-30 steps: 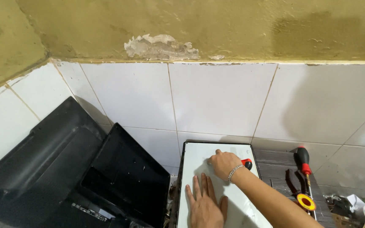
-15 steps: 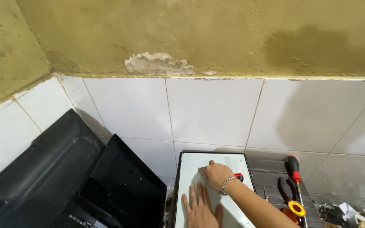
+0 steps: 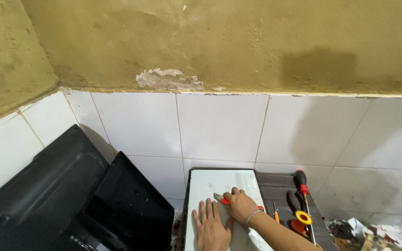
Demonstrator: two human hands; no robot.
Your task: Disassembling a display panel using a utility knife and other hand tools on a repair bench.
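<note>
White panel point(image 3: 219, 186): near end cut by bottom edge, partly covered by both hands. Left hand point(image 3: 211, 230): wrist out of frame. Red-handled cutter point(image 3: 224, 200): mostly hidden under right hand point(image 3: 241, 206). Black covers point(image 3: 70, 200), left: cropped. Debris point(image 3: 373, 234), near right: indistinct.

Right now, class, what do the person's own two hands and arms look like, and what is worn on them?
Both hands are bare, without gloves. The right hand has a silver-coloured bracelet at the wrist, and its forearm shows no sleeve. The left hand shows no rings or bands; its arm is out of frame.
</note>
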